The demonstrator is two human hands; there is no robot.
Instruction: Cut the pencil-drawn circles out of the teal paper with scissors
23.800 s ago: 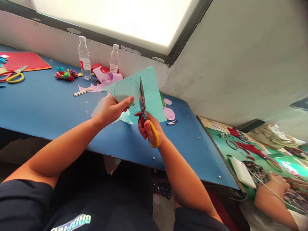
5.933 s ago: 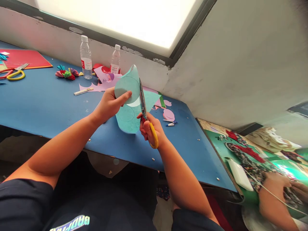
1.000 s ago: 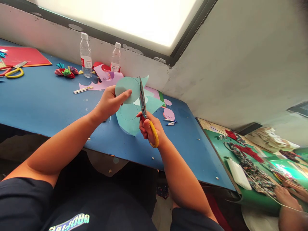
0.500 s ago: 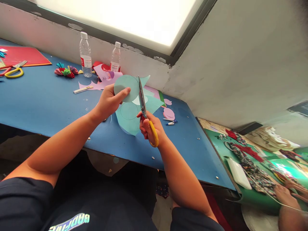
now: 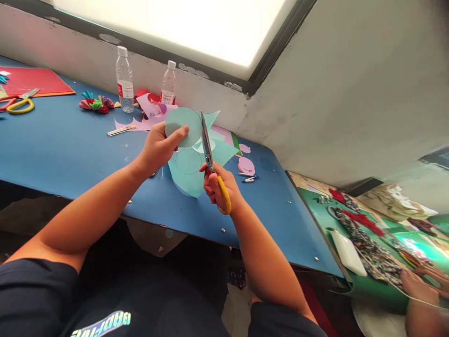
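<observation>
Between its thumb and fingers, my left hand [image 5: 163, 142] pinches a round piece of teal paper [image 5: 180, 122]. My right hand [image 5: 222, 185] is closed around the handles of scissors [image 5: 206, 145] with yellow and red grips, blades pointing up. The blades lie along the right edge of the round piece and look closed or nearly so. Behind them a pointed teal strip [image 5: 211, 118] sticks out; whether it joins the round piece I cannot tell. Below, a larger teal sheet [image 5: 191, 180] carries a drawn circle.
On the blue table [image 5: 87, 164] stand two water bottles [image 5: 125, 84] by purple paper scraps [image 5: 154, 114]. Purple paper circles [image 5: 246, 165] and pens [image 5: 249, 179] lie at right, other scissors [image 5: 23, 103] at far left. Another person's hands [image 5: 421, 283] are at a green table [image 5: 382, 285].
My left hand and the round paper have shifted slightly left and up, a little away from the blades. My right hand and the scissors have hardly moved.
</observation>
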